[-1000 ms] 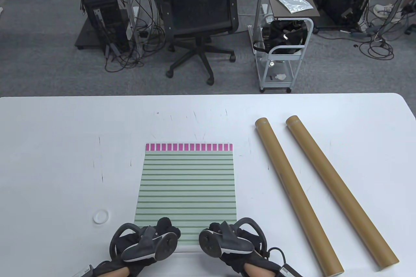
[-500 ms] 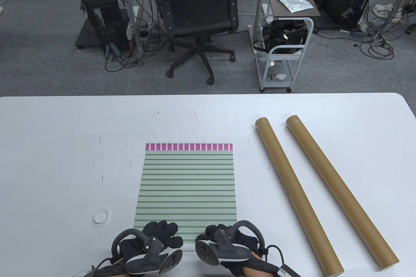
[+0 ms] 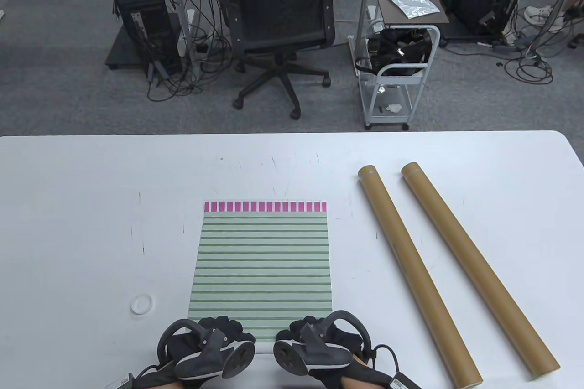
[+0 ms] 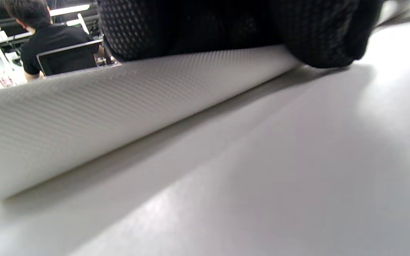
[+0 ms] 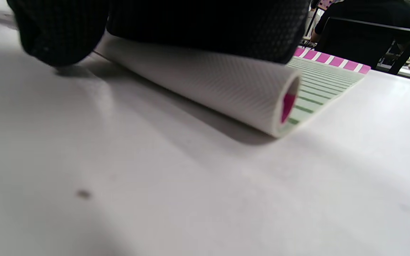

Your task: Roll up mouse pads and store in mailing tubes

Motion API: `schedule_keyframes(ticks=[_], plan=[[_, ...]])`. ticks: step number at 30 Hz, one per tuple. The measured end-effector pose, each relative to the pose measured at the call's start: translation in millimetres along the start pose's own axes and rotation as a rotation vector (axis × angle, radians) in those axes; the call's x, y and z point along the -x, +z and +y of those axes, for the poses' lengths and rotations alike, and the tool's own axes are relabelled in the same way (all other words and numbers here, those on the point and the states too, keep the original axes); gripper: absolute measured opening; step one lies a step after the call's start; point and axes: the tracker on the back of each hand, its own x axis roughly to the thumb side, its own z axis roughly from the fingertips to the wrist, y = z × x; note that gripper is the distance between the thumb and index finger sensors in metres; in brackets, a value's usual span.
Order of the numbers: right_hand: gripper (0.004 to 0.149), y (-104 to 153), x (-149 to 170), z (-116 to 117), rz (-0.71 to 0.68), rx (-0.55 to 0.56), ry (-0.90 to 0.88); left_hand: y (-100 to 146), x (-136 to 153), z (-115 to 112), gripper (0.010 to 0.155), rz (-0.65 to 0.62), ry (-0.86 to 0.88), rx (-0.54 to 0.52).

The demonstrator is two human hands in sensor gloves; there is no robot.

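On the white table (image 3: pixel 82 206) we see a small white ring (image 3: pixel 142 304) lying just out beyond and to the left of our left hand (image 3: pixel 207 343); that hand sits on the near left part of the mouse pad (image 3: pixel 262 266), its gloved fingers (image 4: pixel 226 28) curled over the top of the rolled near edge, the thumb tip touching the table on the near side of the roll, so it grips the roll; in the left wrist view the roll shows only its white textured underside. The pad itself, pale green with darker green stripes and a band of pink squares at its far end, stretches flat away from both hands; only its near end is curled into a narrow tube, and in the right wrist view we can see pink inside the open end of that roll. Our right hand (image 3: pixel 319 343) lies beside the left one on the near right part of the pad, fingers (image 5: pixel 205 25) wrapped over the roll likewise and the thumb down on the table behind it. Further to the right of this hand lie two brown mailing tubes (image 3: pixel 417 272), side by side but apart, both slanting from far left to near right; the nearer one (image 3: pixel 417 272) is just beside the pad, the outer one (image 3: pixel 479 270) beyond it.
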Motion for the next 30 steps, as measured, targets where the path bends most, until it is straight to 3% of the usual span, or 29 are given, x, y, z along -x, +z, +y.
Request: schedule_keyframes(ticks=[4,10,14,19,24,27,30], plan=[[0.052,-3,1,0,0.013,0.027,0.011,-3,10,-1,0.041,0.012,0.076,0.035],[0.048,-4,5,-2,0.033,0.036,-0.019,-3,11,0,0.044,0.022,0.050,0.026],[0.047,-2,8,-2,0.032,-0.006,-0.112,-2,14,-2,0.055,-0.004,0.139,0.065],[0.046,-2,8,-3,0.045,0.000,-0.114,3,0,-1,0.043,-0.042,-0.019,0.014],[0.045,-2,10,-3,0.058,-0.007,-0.135,10,-11,1,0.043,-0.054,-0.123,-0.043],[0.045,-3,12,-3,0.065,-0.017,-0.162,11,-12,2,0.055,-0.068,-0.097,-0.040],[0.045,-2,12,-4,0.072,-0.021,-0.159,9,-14,1,0.048,-0.032,-0.158,-0.087]])
